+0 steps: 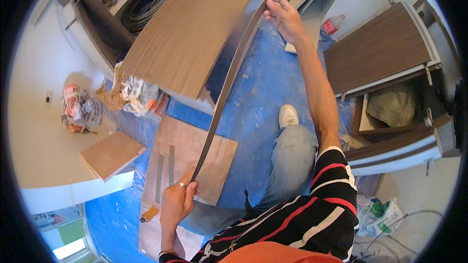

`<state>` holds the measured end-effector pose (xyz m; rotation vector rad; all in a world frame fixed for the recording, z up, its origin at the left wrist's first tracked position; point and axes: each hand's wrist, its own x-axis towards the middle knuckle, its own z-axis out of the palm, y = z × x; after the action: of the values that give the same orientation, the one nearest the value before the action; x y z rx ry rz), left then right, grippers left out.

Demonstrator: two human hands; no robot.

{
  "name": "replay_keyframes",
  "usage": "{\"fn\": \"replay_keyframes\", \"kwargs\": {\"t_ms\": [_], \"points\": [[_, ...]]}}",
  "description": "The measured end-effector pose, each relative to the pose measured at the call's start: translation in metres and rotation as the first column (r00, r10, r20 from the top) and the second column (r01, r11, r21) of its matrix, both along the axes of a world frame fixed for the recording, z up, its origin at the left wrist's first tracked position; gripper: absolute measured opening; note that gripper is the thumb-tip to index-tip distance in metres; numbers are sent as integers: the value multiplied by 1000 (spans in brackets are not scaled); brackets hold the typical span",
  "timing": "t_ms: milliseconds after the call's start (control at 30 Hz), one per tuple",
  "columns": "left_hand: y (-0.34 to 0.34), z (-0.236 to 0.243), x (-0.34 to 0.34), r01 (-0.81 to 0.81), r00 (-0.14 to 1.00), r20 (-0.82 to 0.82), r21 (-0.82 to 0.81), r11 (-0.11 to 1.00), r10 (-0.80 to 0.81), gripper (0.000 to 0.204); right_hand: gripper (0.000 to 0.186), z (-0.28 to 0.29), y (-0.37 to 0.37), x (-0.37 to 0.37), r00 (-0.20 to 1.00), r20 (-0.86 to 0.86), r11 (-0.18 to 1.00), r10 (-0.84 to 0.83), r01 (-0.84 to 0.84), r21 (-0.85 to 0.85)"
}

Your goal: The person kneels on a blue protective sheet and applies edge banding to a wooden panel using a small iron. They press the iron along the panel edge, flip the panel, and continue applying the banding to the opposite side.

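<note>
A long, thin dark-brown strip (225,95), which looks like edge banding, stretches between my two hands. My left hand (179,199), with a ring on one finger, pinches its lower end. Far ahead, my right hand (286,18) grips the upper end between thumb and fingers, arm outstretched. Just left of the strip lies a large wood-grain panel (195,29), raised off the floor. Below it a plywood board (219,153) rests on the floor, with two narrow strips (171,170) lying on it. Near my left hand is a small amber object (149,213) with a dark end.
Blue sheeting (258,97) covers the floor. Dark-brown cabinets (380,51) stand at right, near a red-labelled bottle (333,24). At left are printed bags (80,109), a small board (113,153) and a coiled black cable (146,9). A fan (414,236) stands at lower right.
</note>
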<state>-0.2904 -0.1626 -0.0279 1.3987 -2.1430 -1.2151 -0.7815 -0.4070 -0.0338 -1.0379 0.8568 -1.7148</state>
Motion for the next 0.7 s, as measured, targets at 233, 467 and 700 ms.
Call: {"fn": "replay_keyframes", "kwargs": {"t_ms": [233,467,700], "points": [[-90,1,-165,72,958,288,-213,974,-8,48,32,-62,-113,-154,993,112,999,39,-34,-43],[-166,3,-294,-21,890,427,-313,949,160,50,29,-102,-227,-236,972,236,998,11,5,-67],[-221,9,-358,-146,846,461,-285,947,269,35,21,-116,-306,-262,955,295,999,20,-7,-43]]}}
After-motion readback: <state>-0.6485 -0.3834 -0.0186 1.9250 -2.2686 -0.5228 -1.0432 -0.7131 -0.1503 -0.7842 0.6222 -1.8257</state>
